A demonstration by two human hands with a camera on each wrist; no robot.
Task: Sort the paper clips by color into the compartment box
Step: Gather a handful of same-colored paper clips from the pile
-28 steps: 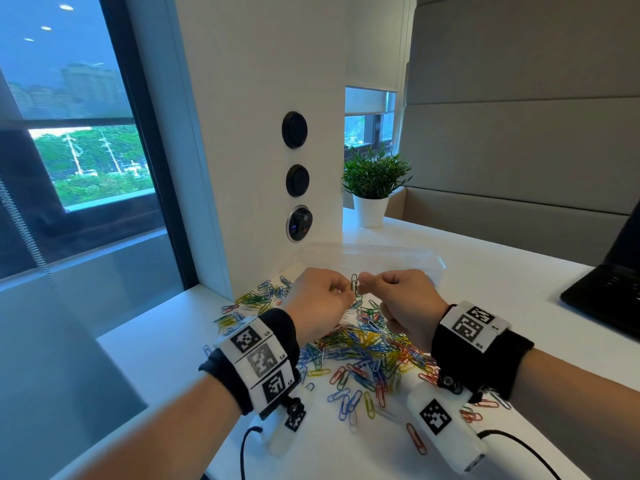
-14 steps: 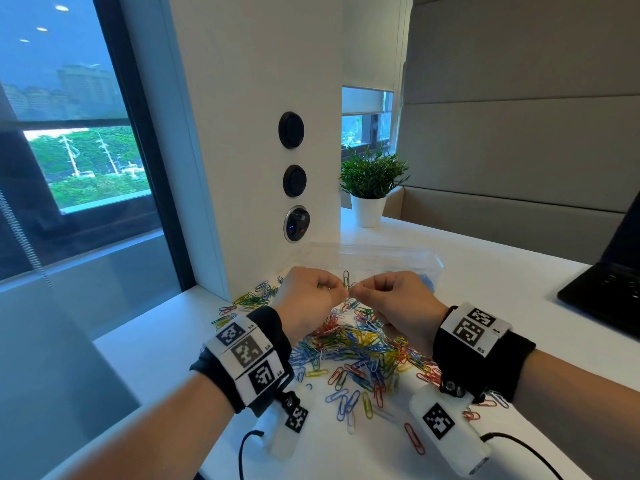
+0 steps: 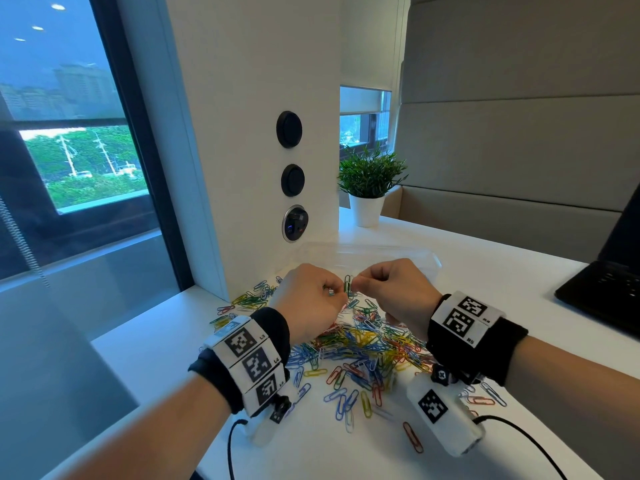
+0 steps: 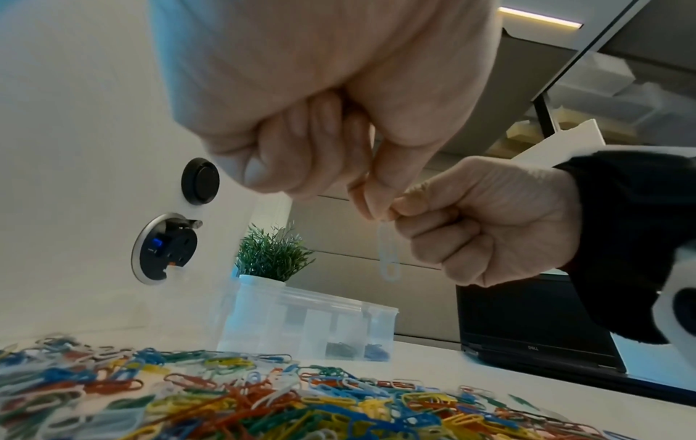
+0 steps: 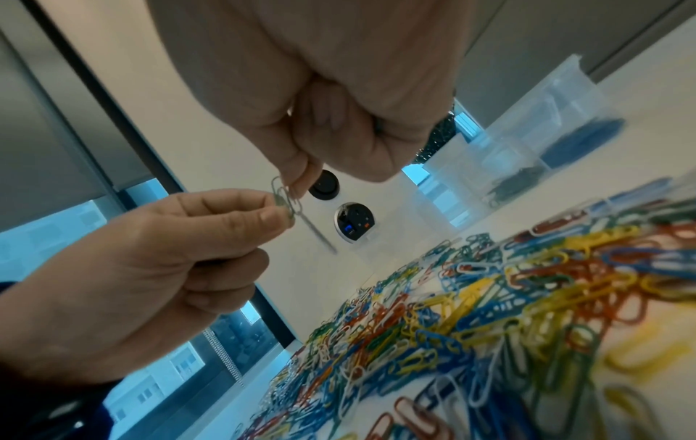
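I hold linked paper clips point(image 3: 348, 284) above the pile point(image 3: 360, 344), just as half a second earlier; they remain joined. My left hand point(image 3: 311, 303) and right hand point(image 3: 393, 292) each pinch one end. The compartment box point(image 4: 309, 324) stands beyond on the tabletop point(image 3: 450, 258), so sorting waits on separation.

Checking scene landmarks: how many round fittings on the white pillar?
3, stacked vertically: top black disc, middle black disc, bottom chrome-ringed socket. None appears hidden.
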